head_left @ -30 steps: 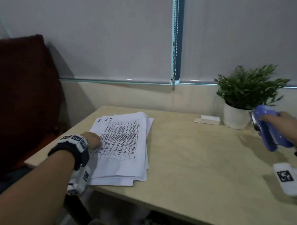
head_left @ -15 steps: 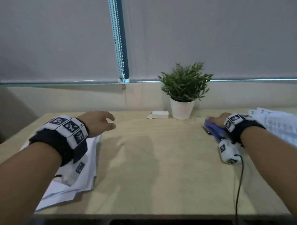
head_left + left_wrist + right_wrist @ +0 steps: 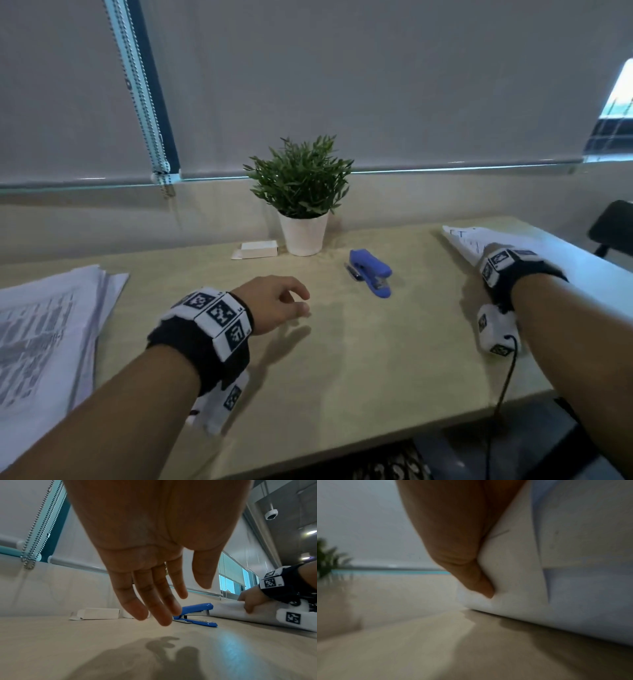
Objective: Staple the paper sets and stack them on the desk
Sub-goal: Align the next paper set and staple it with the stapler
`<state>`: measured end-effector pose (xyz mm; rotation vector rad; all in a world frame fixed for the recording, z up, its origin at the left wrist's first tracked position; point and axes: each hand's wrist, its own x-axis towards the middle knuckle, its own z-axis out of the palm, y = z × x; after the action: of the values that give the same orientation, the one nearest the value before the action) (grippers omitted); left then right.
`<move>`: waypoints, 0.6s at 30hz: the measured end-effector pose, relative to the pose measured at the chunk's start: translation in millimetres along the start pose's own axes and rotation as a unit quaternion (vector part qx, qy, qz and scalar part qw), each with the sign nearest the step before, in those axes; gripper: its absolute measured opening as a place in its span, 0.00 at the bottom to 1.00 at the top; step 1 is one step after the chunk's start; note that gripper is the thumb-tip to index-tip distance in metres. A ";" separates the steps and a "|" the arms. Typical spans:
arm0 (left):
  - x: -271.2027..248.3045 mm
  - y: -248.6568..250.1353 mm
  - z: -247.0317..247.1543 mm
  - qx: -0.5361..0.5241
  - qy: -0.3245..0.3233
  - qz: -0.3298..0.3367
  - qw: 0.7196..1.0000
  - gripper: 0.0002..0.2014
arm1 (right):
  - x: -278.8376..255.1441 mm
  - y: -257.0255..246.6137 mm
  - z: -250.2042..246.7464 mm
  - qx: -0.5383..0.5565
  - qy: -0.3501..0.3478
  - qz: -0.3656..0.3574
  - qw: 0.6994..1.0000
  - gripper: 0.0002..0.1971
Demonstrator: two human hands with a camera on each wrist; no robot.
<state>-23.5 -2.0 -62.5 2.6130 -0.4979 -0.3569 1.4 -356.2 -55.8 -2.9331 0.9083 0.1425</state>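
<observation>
A blue stapler [image 3: 371, 275] lies by itself on the desk [image 3: 342, 370], in front of the plant. My left hand [image 3: 294, 303] hovers a little above the desk to the stapler's left, fingers loose and straight, holding nothing. From the left wrist view the left hand [image 3: 185, 601] hangs open with the stapler [image 3: 193, 614] just beyond its fingertips. My right hand [image 3: 493, 251] grips the near edge of a white paper set [image 3: 466, 240] at the desk's right. In the right wrist view its thumb [image 3: 471, 574] digs into the paper set [image 3: 513, 574].
A loose pile of printed sheets [image 3: 44, 329] lies at the desk's left end. A potted plant [image 3: 303, 205] and a small white box [image 3: 258, 249] stand by the back wall. A black cable [image 3: 503, 394] hangs over the front edge on the right.
My right hand has let go of the stapler, which now lies on the desk, and has moved right onto the paper set. My left hand has moved right from the left pile.
</observation>
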 end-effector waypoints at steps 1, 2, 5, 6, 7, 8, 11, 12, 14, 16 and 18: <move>-1.7 -0.4 -0.4 -0.001 0.006 0.001 1.000 0.16 | 3.2 6.1 -2.7 0.045 0.031 -0.042 0.998 0.20; -4.2 -1.3 -1.2 -0.004 0.012 0.004 1.000 0.16 | 8.0 9.8 -5.4 0.101 0.074 -0.068 0.990 0.19; -8.1 -4.0 -1.9 -0.021 0.046 0.008 0.999 0.17 | -20.8 -9.9 -28.8 0.139 0.122 -0.119 0.975 0.22; -9.0 -4.4 -1.6 -0.037 0.060 0.010 0.997 0.19 | -35.7 -21.1 -33.4 0.152 0.117 -0.146 0.971 0.25; -9.6 -4.5 -0.3 -0.057 0.080 0.017 0.995 0.22 | -55.7 -35.1 -37.3 0.146 0.102 -0.180 0.967 0.27; -10.1 -4.9 1.8 -0.079 0.108 0.028 0.991 0.26 | -78.6 -47.7 -38.4 0.135 0.082 -0.224 0.962 0.28; -17.3 -6.2 8.5 -0.132 0.226 0.073 0.962 0.40 | -143.5 -85.4 -29.9 0.083 -0.011 -0.354 0.931 0.26; -22.4 -6.7 8.3 -0.116 0.254 0.087 0.956 0.42 | -160.9 -98.2 -24.2 0.073 -0.045 -0.380 0.921 0.26; -32.2 -10.5 5.3 -0.032 0.270 0.096 0.958 0.44 | -186.9 -121.5 -12.6 0.066 -0.096 -0.423 0.899 0.27; -36.3 -21.4 0.8 0.067 0.206 0.069 0.974 0.47 | -203.4 -137.2 2.4 0.062 -0.164 -0.450 0.876 0.31; -36.8 -37.9 -1.5 0.147 0.069 0.007 0.987 0.44 | -213.1 -145.7 10.2 0.085 -0.266 -0.453 0.847 0.34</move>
<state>-45.4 44.8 -73.2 2.8905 -0.5579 -0.1011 -91.8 -116.0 -37.4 -2.5756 -0.5189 0.7015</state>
